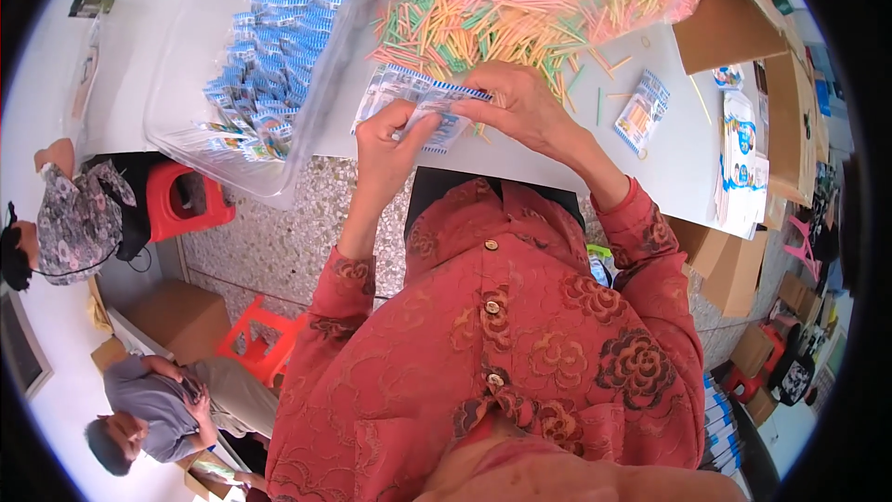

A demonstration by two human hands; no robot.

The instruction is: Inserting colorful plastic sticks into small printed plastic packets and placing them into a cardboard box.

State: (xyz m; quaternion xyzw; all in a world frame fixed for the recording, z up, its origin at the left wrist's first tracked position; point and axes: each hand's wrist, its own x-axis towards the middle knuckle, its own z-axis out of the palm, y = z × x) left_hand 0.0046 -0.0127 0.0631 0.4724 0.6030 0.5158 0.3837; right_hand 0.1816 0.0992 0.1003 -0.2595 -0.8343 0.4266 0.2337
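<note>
A small clear plastic packet (449,118) with blue-striped ends is held up over the near edge of the white table. My left hand (386,144) pinches its lower left side between thumb and fingers. Across from it, my right hand (525,107) has its thumb on the packet's upper right, with the fingers curled behind and partly hidden. Similar flat packets (383,88) lie beneath, beside my left hand. Just beyond both hands spreads a heap of thin pink, yellow and green sticks (502,33). A filled packet (641,112) rests to the right of my right hand.
At left, a clear plastic bin (279,188) holds many blue-and-white packets (288,46). Cardboard boxes (729,23) and printed sheets (741,167) stand at right. Red stools (190,204) are on the speckled floor (307,223). Two other people (79,218) sit at left.
</note>
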